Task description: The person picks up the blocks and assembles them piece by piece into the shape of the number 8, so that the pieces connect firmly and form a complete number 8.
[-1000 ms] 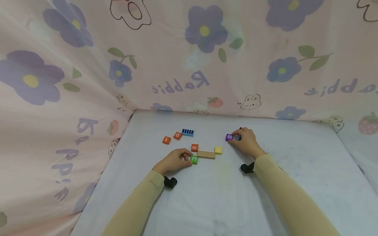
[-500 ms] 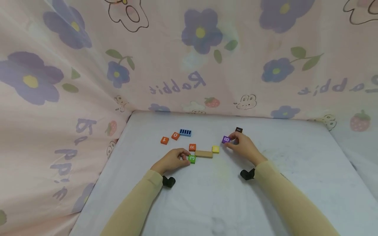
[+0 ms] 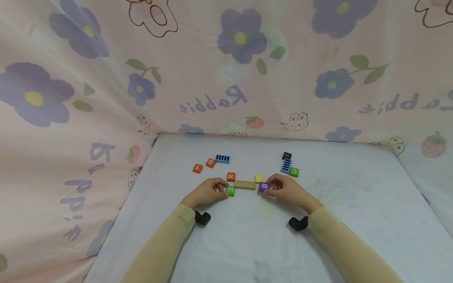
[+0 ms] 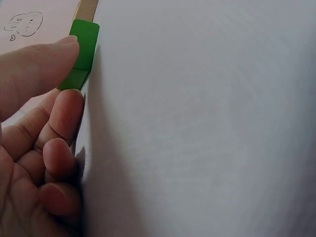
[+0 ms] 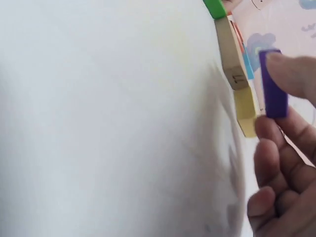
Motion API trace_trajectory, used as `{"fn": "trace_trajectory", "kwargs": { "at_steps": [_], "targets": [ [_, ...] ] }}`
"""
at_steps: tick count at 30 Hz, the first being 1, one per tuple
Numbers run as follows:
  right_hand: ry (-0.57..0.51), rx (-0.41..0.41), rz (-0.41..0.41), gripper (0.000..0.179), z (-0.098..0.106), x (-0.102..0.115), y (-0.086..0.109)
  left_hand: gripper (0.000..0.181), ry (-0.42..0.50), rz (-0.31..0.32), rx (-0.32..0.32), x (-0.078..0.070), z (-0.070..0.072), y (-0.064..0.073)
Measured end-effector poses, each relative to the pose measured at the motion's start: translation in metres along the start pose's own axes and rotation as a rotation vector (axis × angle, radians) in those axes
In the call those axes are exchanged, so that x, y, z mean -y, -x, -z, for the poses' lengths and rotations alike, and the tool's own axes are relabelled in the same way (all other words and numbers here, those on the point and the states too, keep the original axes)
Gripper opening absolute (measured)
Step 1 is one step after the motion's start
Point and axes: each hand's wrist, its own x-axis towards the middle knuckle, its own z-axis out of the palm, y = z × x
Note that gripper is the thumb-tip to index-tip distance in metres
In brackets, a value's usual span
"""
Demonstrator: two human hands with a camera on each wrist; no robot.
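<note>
In the head view, both arms [image 3: 166,239] slanted inward; the left hand [image 3: 207,192] pinched the green block [image 3: 231,191] beside the wooden bar [image 3: 245,185]. The left wrist view showed its lower fingers [image 4: 60,158] curled; in the right one, the right hand [image 5: 286,182] gripped the purple block [image 5: 274,98] near the yellow block [image 5: 244,109].

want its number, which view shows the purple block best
The head view: the purple block shows its white 8 there. The right wrist view shows it larger, side-on, no number visible; the left wrist view lacks it.
</note>
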Motion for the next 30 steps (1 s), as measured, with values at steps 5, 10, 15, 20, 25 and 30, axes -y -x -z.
{"fn": "trace_trajectory", "kwargs": {
  "at_steps": [5,10,15,20,25,30],
  "targets": [
    [0.017,0.064,0.016,0.035,-0.006,-0.003,0.000,0.029,-0.009,-0.014,-0.003,0.000,0.000,-0.001],
    [0.022,0.072,0.001,0.035,-0.010,-0.003,-0.002,0.029,-0.018,-0.020,-0.011,0.001,0.000,-0.004],
    [0.022,0.095,-0.022,0.036,-0.014,-0.005,-0.004,0.029,-0.008,-0.018,0.003,0.000,-0.001,-0.002],
    [0.036,0.095,-0.038,0.038,-0.012,-0.004,-0.003,0.029,-0.024,-0.035,-0.007,0.001,-0.001,-0.003],
    [0.028,0.107,-0.053,0.037,-0.011,-0.006,-0.002,0.029,-0.026,-0.027,-0.011,0.001,0.000,-0.004],
    [0.011,0.117,-0.042,0.037,-0.013,-0.006,-0.003,0.029,-0.030,-0.019,-0.011,0.002,-0.001,-0.002]
  ]
}}
